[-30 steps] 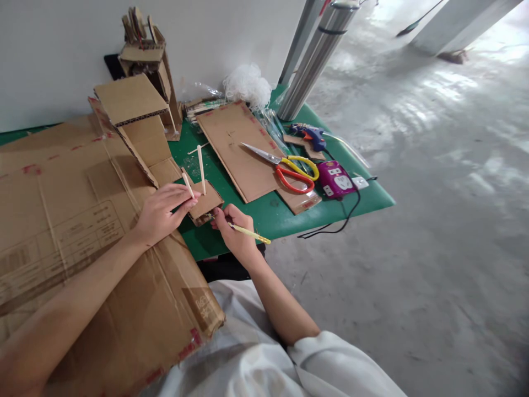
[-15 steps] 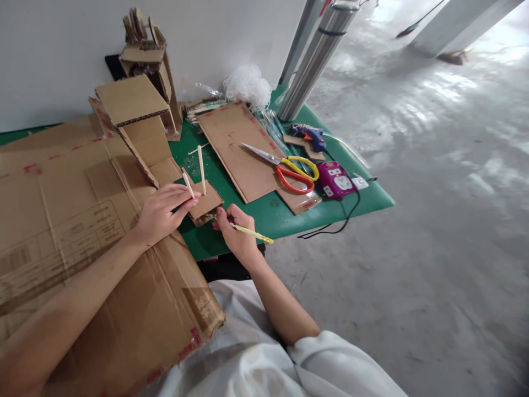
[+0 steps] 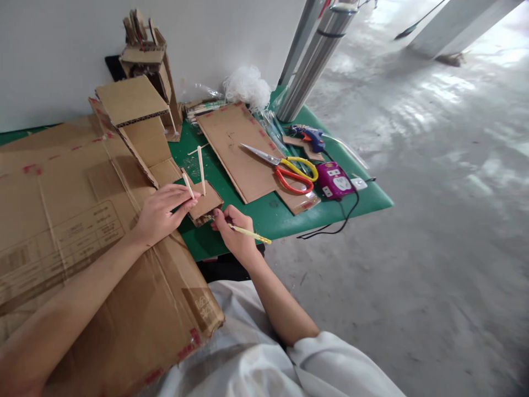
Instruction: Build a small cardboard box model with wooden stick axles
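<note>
My left hand point(image 3: 166, 214) is closed on the left side of a small cardboard box point(image 3: 208, 203), thumb and fingertips at its edge. One pale wooden stick point(image 3: 201, 170) stands upright from the box's top. A second stick point(image 3: 188, 184) leans beside my left fingertips; whether the fingers touch it I cannot tell. My right hand point(image 3: 236, 230) pinches a yellow pencil point(image 3: 253, 234), its eraser end pointing right. The pencil's other end is at the near open side of the box, and its tip is hard to make out.
Scissors point(image 3: 295, 175) lie on a flat cardboard sheet point(image 3: 237, 149). Right of them are a purple power socket point(image 3: 336, 181) with a black cord and a blue glue gun point(image 3: 311, 137). A cardboard structure point(image 3: 132, 102) stands behind my left hand; a large carton point(image 3: 74, 209) lies under my left arm.
My right hand and the pencil have shifted very slightly left. My left hand and the small box look the same.
</note>
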A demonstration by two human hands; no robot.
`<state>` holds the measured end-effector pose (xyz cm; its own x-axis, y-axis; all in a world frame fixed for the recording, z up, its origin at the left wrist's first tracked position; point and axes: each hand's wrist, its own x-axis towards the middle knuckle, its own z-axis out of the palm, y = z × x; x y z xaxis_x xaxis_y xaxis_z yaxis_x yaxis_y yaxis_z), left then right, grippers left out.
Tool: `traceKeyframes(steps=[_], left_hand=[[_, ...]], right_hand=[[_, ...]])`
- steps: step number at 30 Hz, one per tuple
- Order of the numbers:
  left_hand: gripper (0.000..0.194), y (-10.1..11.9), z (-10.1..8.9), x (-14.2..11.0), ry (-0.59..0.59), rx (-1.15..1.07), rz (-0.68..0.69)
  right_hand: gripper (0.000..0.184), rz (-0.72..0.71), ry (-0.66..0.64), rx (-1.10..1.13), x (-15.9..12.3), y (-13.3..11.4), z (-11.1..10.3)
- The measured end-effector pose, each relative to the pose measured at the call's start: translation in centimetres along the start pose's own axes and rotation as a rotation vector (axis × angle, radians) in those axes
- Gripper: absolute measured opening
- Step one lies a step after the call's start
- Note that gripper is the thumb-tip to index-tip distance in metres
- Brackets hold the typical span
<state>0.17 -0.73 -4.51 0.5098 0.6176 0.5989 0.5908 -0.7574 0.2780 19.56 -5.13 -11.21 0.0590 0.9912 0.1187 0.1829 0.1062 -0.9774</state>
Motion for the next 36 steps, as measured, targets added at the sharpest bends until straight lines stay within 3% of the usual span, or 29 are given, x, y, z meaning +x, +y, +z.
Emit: traceKeyframes(steps=[13, 25, 36], left_hand=[[0.02, -0.05, 0.02, -0.08, -0.038, -0.008, -0.07], [0.017, 0.06, -0.06, 0.0, -0.012, 0.001, -0.025], [0.019, 0.09, 0.05, -0.04, -0.02, -0.011, -0.066]], right_hand=[[0.039, 0.021, -0.003, -0.004, -0.02, -0.12, 0.01], [0.038, 0.033, 0.036, -0.016, -0.08, -0.51, -0.07], [0.04, -0.012, -0.012, -0.013, 0.0, -0.11, -0.05]])
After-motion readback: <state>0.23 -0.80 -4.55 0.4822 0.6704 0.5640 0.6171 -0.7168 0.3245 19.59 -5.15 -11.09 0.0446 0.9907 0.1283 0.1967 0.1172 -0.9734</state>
